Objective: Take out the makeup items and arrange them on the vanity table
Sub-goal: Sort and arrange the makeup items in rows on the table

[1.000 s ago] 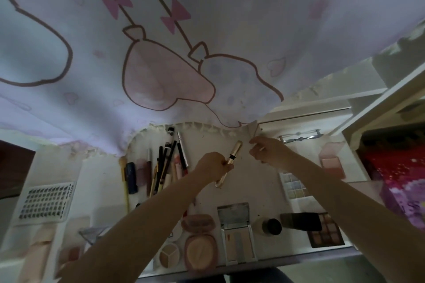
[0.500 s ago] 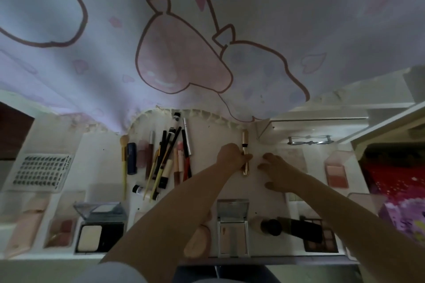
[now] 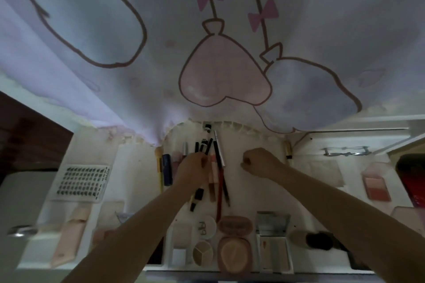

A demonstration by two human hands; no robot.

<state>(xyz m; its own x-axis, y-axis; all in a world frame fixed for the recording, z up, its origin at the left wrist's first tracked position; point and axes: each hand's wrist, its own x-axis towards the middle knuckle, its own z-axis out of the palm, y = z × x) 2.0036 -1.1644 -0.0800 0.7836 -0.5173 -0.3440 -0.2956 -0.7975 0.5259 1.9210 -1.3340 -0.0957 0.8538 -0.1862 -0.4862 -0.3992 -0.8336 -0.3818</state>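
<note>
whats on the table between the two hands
In the head view, pencils lie just right of the left hand; from them to the right hand the tabletop is bare.

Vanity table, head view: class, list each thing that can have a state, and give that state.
Left hand: fingers curled on the row of pencils.
Right hand: fist, grip holds nothing visible.
Gold tube: lying flat, untouched.
Mirrored compact: lid open.
Pink blush case: shut, flat.
</note>
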